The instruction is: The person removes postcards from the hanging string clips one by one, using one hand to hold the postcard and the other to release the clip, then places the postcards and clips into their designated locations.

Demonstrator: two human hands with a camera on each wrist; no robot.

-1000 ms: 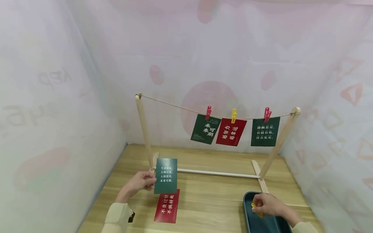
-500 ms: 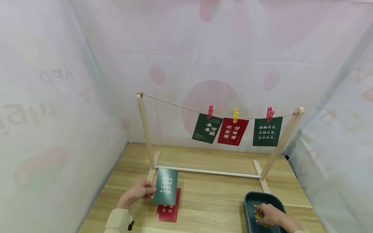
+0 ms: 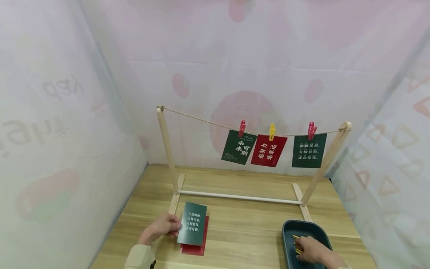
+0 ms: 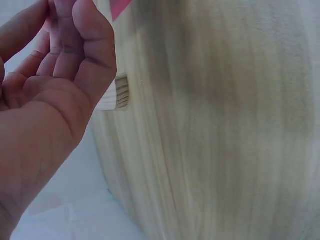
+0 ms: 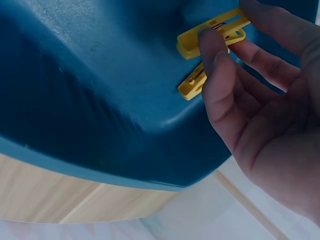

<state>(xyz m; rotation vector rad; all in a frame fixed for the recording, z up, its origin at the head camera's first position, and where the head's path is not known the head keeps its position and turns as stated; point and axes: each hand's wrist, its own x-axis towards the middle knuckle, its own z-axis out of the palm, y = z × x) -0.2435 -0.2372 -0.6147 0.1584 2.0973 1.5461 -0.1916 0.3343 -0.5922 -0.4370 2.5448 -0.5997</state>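
Observation:
My left hand (image 3: 163, 226) pinches the left edge of a green card (image 3: 192, 224) with white writing. Partly hidden behind that card, a red card (image 3: 195, 249) lies on the table. In the left wrist view the left hand's fingers are curled, and what they hold is out of frame. Down in a dark blue tray (image 3: 286, 239), my right hand (image 3: 310, 249) has its thumb and fingers around a yellow clothespin (image 5: 192, 42). Just below it in the right wrist view is a second yellow clothespin (image 5: 192, 87), partly covered by the fingers.
A wooden stand with a left post (image 3: 167, 149) and a right post (image 3: 326, 164) carries a sagging string (image 3: 201, 120). Two green cards and a red card (image 3: 268, 151) hang from it by pink and yellow clothespins. A white rod (image 3: 238, 197) joins the feet.
The left hand has lowered the green card toward the red card, covering more of it. My right hand, earlier holding a yellow clothespin higher up, has gone down into the tray.

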